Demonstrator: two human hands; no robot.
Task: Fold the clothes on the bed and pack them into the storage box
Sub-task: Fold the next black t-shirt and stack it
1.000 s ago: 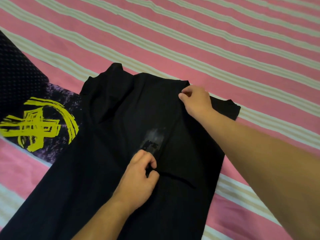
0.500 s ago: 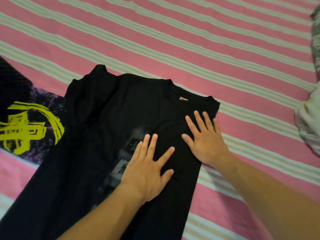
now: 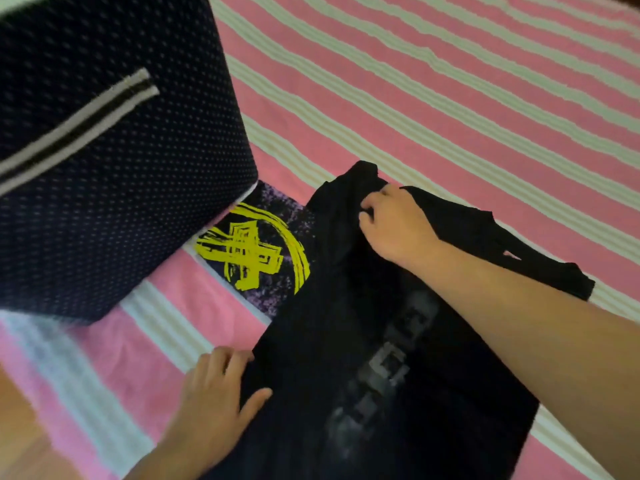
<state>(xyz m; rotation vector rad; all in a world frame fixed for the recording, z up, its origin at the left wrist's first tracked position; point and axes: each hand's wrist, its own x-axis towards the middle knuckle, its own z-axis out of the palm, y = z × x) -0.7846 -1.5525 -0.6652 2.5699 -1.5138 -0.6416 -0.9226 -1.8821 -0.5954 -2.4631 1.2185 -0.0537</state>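
Black T-shirt [image 3: 346, 341], flat on the striped bed [image 3: 450, 98] beside the dotted storage box [image 3: 104, 168], was re-gripped: palms no longer pressed flat, right hand [image 3: 394, 226] clamped on the box-side sleeve, left hand [image 3: 214, 400] pinching the box-side edge, second side fold judged imminent.
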